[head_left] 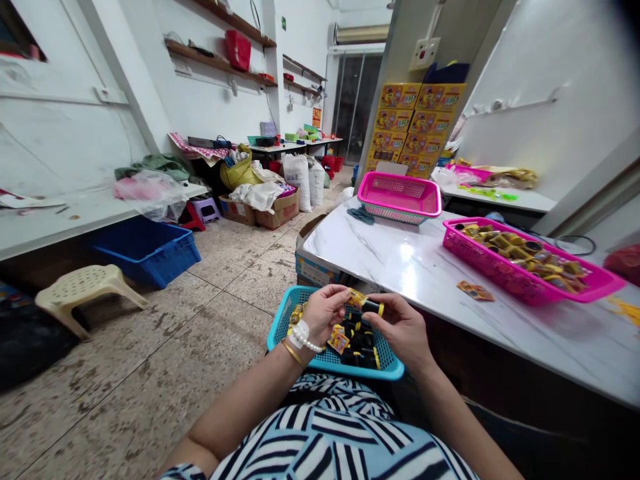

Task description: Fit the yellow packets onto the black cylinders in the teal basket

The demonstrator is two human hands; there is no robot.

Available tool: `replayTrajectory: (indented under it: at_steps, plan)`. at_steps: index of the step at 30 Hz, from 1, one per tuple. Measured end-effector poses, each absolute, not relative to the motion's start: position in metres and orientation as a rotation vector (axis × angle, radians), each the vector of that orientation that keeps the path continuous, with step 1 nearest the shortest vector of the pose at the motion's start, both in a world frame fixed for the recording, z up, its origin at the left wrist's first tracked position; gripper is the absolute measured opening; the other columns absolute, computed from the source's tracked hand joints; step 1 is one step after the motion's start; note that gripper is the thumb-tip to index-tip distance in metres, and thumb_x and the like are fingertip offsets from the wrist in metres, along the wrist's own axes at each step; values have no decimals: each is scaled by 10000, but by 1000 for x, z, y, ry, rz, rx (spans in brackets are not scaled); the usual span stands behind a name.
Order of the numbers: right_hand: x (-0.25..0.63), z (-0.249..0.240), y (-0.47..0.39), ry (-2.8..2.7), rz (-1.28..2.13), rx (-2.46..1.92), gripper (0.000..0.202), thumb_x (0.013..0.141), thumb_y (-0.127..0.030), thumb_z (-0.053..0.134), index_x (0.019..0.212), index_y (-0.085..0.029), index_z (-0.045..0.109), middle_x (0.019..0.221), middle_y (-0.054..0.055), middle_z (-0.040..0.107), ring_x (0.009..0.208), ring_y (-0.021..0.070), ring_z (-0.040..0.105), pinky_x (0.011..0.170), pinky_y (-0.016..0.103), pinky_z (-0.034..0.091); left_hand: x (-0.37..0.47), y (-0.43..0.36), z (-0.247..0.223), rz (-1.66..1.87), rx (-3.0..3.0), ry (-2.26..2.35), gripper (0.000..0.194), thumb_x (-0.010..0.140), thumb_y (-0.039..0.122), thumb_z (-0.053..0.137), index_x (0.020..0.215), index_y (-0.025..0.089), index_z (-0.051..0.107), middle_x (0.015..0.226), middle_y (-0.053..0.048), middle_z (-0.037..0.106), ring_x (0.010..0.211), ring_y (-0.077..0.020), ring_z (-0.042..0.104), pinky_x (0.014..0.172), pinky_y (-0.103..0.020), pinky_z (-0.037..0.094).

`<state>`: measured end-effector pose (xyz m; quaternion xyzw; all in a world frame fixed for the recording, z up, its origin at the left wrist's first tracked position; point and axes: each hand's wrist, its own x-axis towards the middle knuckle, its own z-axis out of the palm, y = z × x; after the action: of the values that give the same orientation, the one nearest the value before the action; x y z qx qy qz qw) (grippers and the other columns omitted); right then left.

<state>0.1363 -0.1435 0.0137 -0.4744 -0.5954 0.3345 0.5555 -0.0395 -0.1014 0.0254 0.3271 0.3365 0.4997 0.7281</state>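
Above a turquoise basket [345, 367] on my lap, my right hand [403, 327] pinches a small black and yellow cylinder [373, 306]. My left hand [325, 310] grips a yellow printed wrapper [356, 298] that meets the cylinder's left end; whether the two are joined I cannot tell. Several black and yellow cylinders [361, 343] lie in the basket, along with an orange printed packet [339, 340]. More yellow pieces [296, 315] show at its left end, partly behind my left hand.
On the white marbled table [400, 257] are a long pink basket [533, 287] of wrapped pieces, flat packets [475, 291], a stacked pink basket [400, 200] and a dark cloth [361, 215]. A blue crate [150, 257] and cream stool [93, 287] stand at left.
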Motion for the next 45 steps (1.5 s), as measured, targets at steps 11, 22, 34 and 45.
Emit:
replayTrajectory:
  at_steps: [11, 22, 34, 45]
  plan:
    - [136, 20, -152, -1642, 709, -1080, 358, 855, -274, 656, 1210, -294, 685, 1158, 73, 559, 849, 157, 625, 702, 290, 553, -57, -99, 24, 844, 1076, 750, 454, 624, 373, 855, 932, 92, 677, 744, -45, 659, 638, -115, 610, 616, -242, 482]
    - [130, 3, -159, -1556, 621, -1130, 249, 813, -269, 711, 1060, -254, 684, 1001, 60, 669, 862, 203, 669, 742, 339, 602, -48, -109, 2, 822, 1046, 790, 555, 668, 505, 804, 1074, 151, 670, 904, -64, 690, 716, -120, 622, 640, -226, 451]
    - [131, -13, -153, -1492, 764, -1064, 202, 747, -286, 778, 941, -248, 740, 1014, 60, 640, 795, 179, 664, 701, 334, 609, -50, -111, 3, 864, 1340, 797, 395, 710, 441, 779, 924, 126, 675, 741, -24, 653, 653, -115, 576, 620, -217, 444]
    - [123, -31, -161, -1273, 914, -1109, 247, 710, -342, 810, 917, -232, 734, 925, 49, 694, 776, 187, 677, 699, 346, 605, -56, -109, -21, 757, 1352, 813, 468, 767, 510, 714, 1062, 158, 629, 822, -46, 675, 651, -123, 608, 582, -211, 451]
